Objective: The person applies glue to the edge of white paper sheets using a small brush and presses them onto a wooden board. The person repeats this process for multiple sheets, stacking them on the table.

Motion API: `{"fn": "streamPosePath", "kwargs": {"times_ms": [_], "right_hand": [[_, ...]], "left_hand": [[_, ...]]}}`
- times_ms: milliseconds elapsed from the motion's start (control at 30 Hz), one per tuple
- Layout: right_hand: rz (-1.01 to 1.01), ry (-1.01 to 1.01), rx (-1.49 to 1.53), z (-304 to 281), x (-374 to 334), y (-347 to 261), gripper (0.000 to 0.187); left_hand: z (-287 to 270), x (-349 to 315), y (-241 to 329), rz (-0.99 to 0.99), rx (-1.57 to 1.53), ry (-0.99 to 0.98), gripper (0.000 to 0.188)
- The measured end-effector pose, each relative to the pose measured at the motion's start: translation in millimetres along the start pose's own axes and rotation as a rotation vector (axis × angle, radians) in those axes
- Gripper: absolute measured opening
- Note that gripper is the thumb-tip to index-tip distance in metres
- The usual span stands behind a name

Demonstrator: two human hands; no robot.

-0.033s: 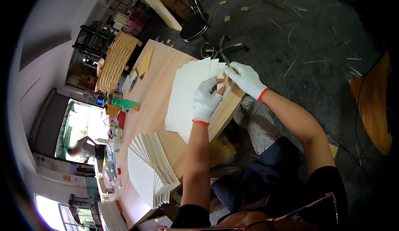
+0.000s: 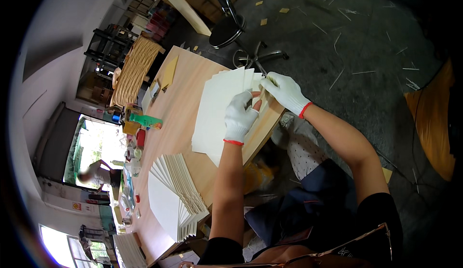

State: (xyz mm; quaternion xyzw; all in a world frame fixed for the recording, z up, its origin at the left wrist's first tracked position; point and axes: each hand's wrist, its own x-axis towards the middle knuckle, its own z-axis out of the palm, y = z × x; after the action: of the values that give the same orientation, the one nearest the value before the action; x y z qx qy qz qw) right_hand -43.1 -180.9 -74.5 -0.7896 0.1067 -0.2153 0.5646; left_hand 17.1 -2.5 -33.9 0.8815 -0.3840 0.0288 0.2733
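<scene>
Both gloved hands at the far edge of the wooden surface (image 2: 183, 99). Left hand (image 2: 239, 116) grip curled shut on the fanned white sheets (image 2: 217, 109) lying on the surface; right hand (image 2: 284, 90) grip pinched on the fan's top corner. Second fanned stack (image 2: 173, 195) nearer, on the left. Green box (image 2: 144, 120) and small containers along the left edge. Office chair (image 2: 231, 24) on the floor beyond.

Single head-worn fisheye view, looking steeply down (edges bowed), close over the wooden table (image 2: 183, 99)
</scene>
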Motion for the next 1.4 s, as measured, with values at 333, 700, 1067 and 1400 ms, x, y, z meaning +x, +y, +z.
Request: {"fn": "streamPosePath", "kwargs": {"times_ms": [333, 700, 1067, 1400], "right_hand": [[0.514, -0.473, 0.853, 7.0, -20.8, -54.0, 0.042], [0.642, -0.403, 0.652, 79.2, -28.4, -41.6, 0.018], [0.664, -0.451, 0.648, 1.3, -78.2, -23.8, 0.013], [0.575, -0.886, 0.544, -49.3, -161.2, -43.5, 0.041]], "left_hand": [[-6.1, -9.0, 12.6, -0.053, -0.128, 0.146, 0.052], [28.7, -210.1, 28.0, -0.321, -0.9, 0.508, 0.023], [12.3, -239.6, 22.8, -0.773, -2.105, 0.487, 0.066], [-33.4, -285.0, 64.0, -0.74, -1.693, 0.534, 0.041]]}}
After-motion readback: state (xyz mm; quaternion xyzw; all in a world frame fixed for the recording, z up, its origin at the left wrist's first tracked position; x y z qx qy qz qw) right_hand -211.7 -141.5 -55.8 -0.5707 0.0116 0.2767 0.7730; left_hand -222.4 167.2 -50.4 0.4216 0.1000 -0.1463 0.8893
